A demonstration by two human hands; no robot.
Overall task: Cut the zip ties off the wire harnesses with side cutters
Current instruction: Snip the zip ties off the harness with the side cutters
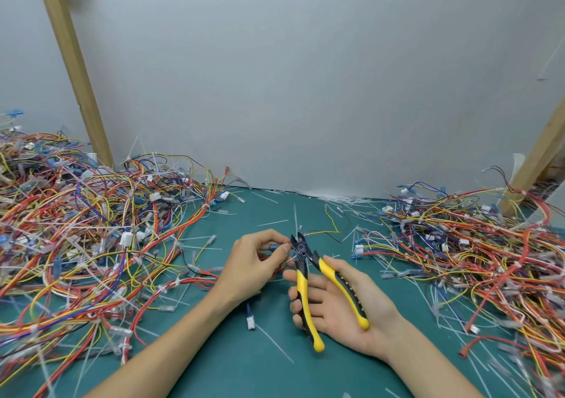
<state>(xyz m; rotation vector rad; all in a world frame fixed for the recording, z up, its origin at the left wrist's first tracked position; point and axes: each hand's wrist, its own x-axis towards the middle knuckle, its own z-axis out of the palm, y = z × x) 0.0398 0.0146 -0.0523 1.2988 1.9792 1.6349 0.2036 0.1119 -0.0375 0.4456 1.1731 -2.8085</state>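
left grip: left hand [256, 260] pinches a small wire harness [324, 231] between thumb and fingertips, right at the cutter nose; reads as presenting the tie to the blades
right grip: right hand [339, 303] palm up, fingers wrapped round one handle of the side cutters [302, 287], other handle lying across the palm; handles spread, so jaws look parted, ready to bite
task thing: harness sits at 12 o'clock of the right hand, touching or just beside the jaws; its yellow and black leads trail off toward 1 o'clock
zip tie: can't tell which one is targeted, fingertips and cutter head hide it
step: my read is lining up a cut, squeeze not yet made
uncut stock: big harness pile [91, 229] at 9 o'clock of the hands, likely the feed side
done side: second harness pile [474, 244] at 3 o'clock, guessing that's the output
offcuts: white zip-tie scraps [333, 197] at 12 o'clock along the wall foot, more strewn over the green desk [244, 367]
risk: blades close to thin leads, a nicked wire is the thing to watch
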